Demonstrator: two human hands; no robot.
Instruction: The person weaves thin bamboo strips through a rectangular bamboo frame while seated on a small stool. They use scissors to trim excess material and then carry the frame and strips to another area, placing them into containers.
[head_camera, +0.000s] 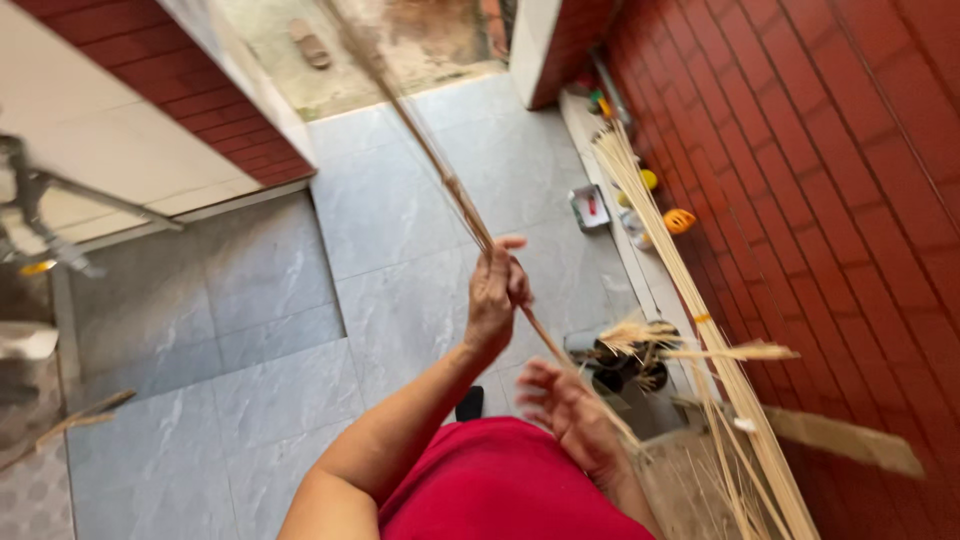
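My left hand is raised in front of me and closed around a long thin bamboo strip. The strip runs from the top of the view, through that hand, and down toward my lap. My right hand is lower and blurred, with its fingers spread, right beside the lower part of the strip. I cannot tell whether it touches the strip. My red shirt fills the bottom of the view.
A bundle of long pale bamboo strips leans along the red brick wall on the right. A dark small machine sits below it. A small tray and yellow and orange objects lie on a ledge. A metal frame stands at left on the grey tiled floor.
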